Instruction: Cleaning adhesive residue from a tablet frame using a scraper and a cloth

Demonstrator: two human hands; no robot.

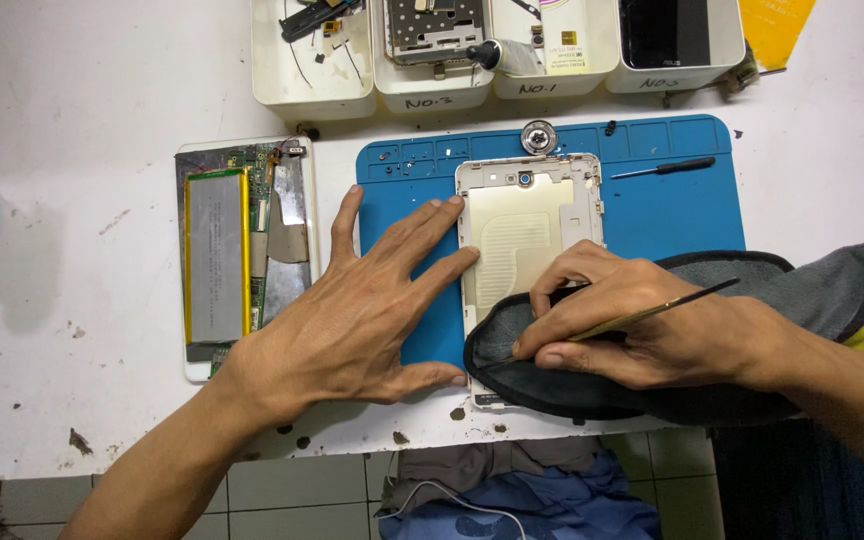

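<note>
— Where do the hands sit?

— The left hand (367, 310) lies flat and spread, holding nothing, on the blue rubber work mat (672, 215) at the centre of the frame, its fingertips pressing the left edge of the pale gold tablet back shell (522, 225). The right hand (632, 315) is pinched around a thin brass-coloured metal pry tool (652, 312) and rests on a dark grey cloth (592, 385) draped over the shell's lower half.

— What might go wrong?

— I'd judge the tool tip could slip under the cloth, where it can't be seen, and gouge the shell or jab a finger of the bracing hand. The shell's lower end also overhangs the mat's near edge, so a hard push could skid it toward the edge of the white bench (82, 150).

— And the containers?

— Four white plastic trays (312, 95) line the top of the frame. The leftmost holds small dark parts and thin wires, the next a perforated metal frame, the third small components and a pale label, the rightmost a dark glossy panel.

— Anything else?

— An opened tablet with a silver battery (217, 255) lies at left centre, and a small black-handled screwdriver (664, 168) sits on the mat at upper right.
</note>
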